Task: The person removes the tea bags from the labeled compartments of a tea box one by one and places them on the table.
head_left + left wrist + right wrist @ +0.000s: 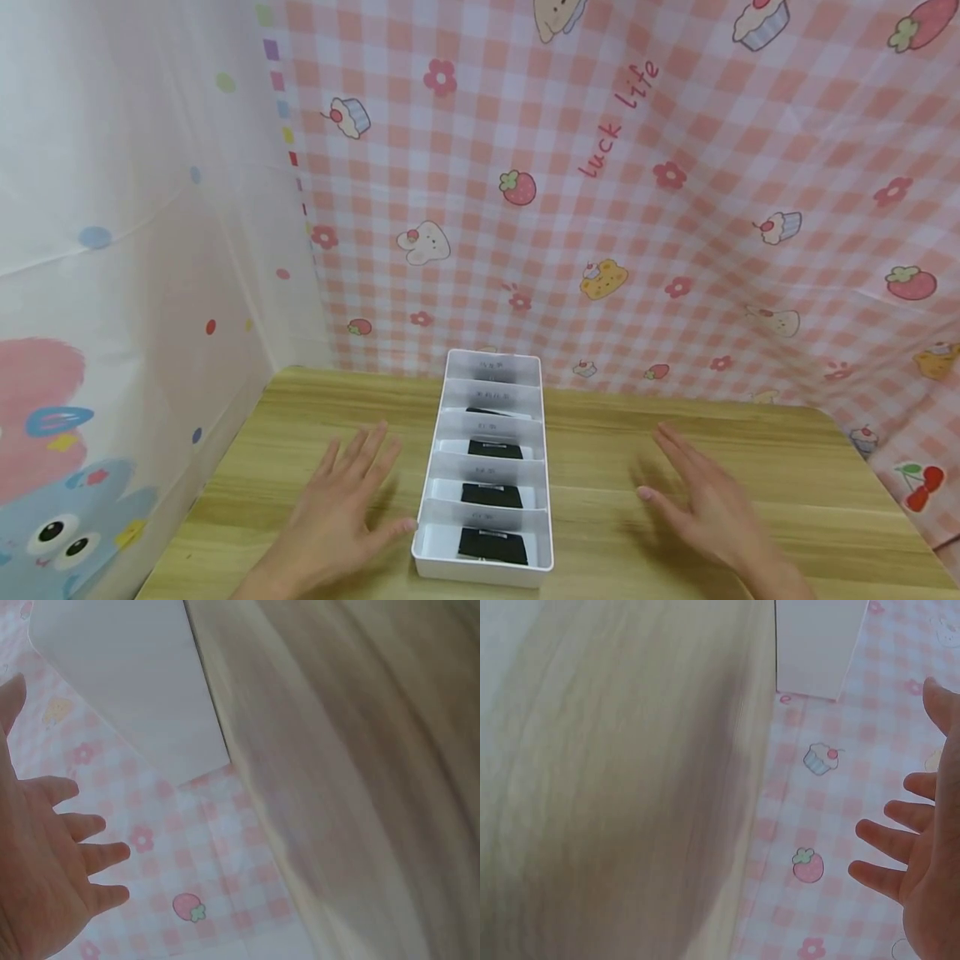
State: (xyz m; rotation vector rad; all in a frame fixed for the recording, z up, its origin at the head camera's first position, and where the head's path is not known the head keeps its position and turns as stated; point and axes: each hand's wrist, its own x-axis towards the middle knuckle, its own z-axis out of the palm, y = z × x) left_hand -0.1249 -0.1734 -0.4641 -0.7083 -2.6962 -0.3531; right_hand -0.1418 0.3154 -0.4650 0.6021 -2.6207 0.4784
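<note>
A long white box [480,575] with five-part dividers, several compartments in a row, stands lengthwise on the wooden table. Flat black pieces [492,546] with small pale labels lie in most of its compartments; their kind is not clear. To the left of the box my left hand [337,508] is spread, its thumb tip right at the near left rim. My right hand [705,508] is held apart from the box, to its right, with fingers straight. Neither palm has anything in it. In both wrist views the box's plain side [135,682] shows beyond the fingers.
The wooden table [615,533] reaches back to a pink checked cloth [480,275] hanging behind it. On the left hangs a white cloth [150,208] with cartoon prints. Faint grey markings show on the compartment walls.
</note>
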